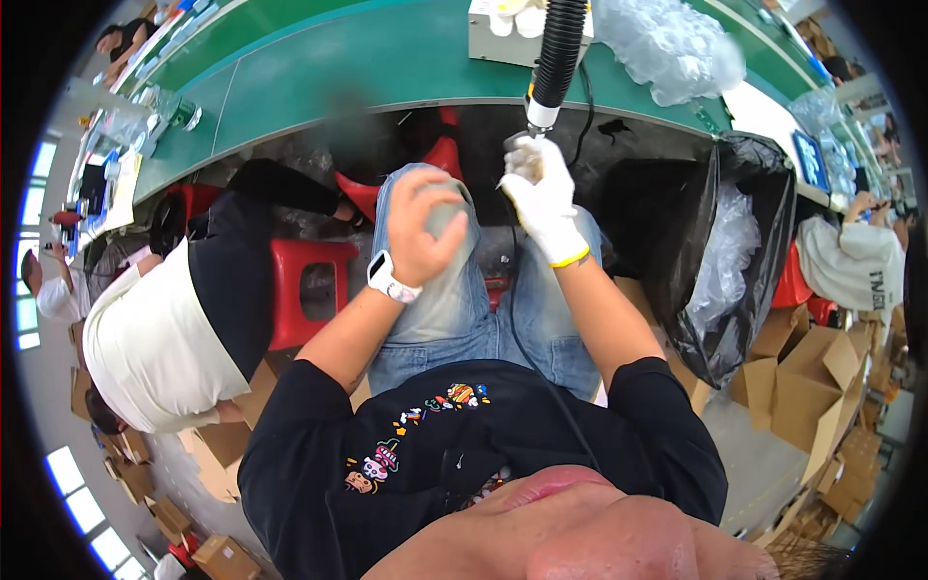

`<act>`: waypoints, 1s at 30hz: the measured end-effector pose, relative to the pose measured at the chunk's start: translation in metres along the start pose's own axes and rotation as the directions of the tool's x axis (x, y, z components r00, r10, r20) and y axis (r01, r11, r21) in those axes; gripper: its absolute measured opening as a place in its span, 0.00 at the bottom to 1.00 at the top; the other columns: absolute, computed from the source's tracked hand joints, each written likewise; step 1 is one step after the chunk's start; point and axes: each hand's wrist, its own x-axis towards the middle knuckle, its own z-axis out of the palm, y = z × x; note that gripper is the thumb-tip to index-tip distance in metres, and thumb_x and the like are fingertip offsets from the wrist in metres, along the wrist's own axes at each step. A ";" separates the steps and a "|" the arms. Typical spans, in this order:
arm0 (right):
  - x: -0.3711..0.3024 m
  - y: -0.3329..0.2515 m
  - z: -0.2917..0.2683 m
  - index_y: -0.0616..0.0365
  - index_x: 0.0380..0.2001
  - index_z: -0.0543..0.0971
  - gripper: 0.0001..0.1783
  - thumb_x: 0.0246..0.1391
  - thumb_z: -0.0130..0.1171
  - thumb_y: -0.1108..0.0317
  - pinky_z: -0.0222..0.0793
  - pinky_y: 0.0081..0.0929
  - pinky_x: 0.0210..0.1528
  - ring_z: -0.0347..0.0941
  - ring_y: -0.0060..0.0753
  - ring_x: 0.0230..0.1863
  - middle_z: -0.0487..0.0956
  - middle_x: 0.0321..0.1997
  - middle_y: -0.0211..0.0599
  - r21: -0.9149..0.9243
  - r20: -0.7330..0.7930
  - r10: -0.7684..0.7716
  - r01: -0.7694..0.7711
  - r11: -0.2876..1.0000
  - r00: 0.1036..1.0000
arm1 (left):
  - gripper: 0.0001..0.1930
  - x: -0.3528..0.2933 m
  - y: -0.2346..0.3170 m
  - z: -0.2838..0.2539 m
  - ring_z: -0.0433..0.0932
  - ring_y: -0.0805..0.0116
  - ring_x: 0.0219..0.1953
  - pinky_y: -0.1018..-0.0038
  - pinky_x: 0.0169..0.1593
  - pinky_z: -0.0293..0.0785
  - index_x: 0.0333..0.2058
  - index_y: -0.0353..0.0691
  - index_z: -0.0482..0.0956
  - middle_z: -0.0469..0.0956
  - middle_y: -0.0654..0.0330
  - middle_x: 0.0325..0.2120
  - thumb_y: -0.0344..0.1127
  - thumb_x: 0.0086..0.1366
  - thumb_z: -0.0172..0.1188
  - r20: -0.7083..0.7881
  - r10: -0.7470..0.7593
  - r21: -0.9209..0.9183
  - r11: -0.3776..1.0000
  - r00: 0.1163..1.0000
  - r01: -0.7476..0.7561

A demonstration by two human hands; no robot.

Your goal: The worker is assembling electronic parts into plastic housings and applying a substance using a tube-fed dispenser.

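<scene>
My right hand (543,193) wears a white glove with a yellow cuff edge. Its fingers are curled just below the white and metal end of a black ribbed tube (559,60). Something greyish shows at the fingers, but I cannot make out what it is. Over my left knee, my bare left hand (425,220) is raised with its fingers apart and nothing in it. A white watch (381,266) and a patterned band (394,286) circle that wrist.
The green worktable (290,85) carries a grey box (491,41) and a heap of clear plastic (672,48). A black bag (677,290) of clear plastic hangs at right. Red stool (309,333), cardboard boxes (812,377) and a bending person in white (159,338) are nearby.
</scene>
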 end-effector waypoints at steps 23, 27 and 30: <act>-0.019 0.103 -0.103 0.52 0.52 0.81 0.23 0.52 0.66 0.60 0.76 0.43 0.55 0.83 0.52 0.49 0.86 0.44 0.45 -0.739 -0.192 0.370 -0.382 0.555 0.909 | 0.41 0.219 -0.205 0.000 0.60 0.44 0.73 0.29 0.68 0.51 0.73 0.58 0.62 0.65 0.55 0.72 0.71 0.67 0.51 -0.020 -0.405 0.824 0.511 0.914 0.244; -0.021 0.121 -0.130 0.52 0.56 0.80 0.25 0.54 0.65 0.58 0.75 0.42 0.59 0.82 0.51 0.53 0.86 0.49 0.44 -0.772 -0.181 0.351 -0.354 0.529 0.919 | 0.40 0.229 -0.184 0.006 0.59 0.45 0.73 0.31 0.68 0.51 0.71 0.56 0.67 0.66 0.56 0.71 0.72 0.67 0.49 0.059 -0.461 0.817 0.532 0.885 0.222; -0.021 0.120 -0.141 0.52 0.57 0.79 0.26 0.55 0.65 0.58 0.75 0.42 0.58 0.83 0.50 0.52 0.87 0.46 0.43 -0.777 -0.231 0.417 -0.424 0.465 0.879 | 0.41 0.222 -0.188 0.002 0.53 0.44 0.76 0.34 0.73 0.44 0.73 0.55 0.65 0.60 0.54 0.74 0.71 0.68 0.49 0.029 -0.464 0.784 0.561 0.885 0.268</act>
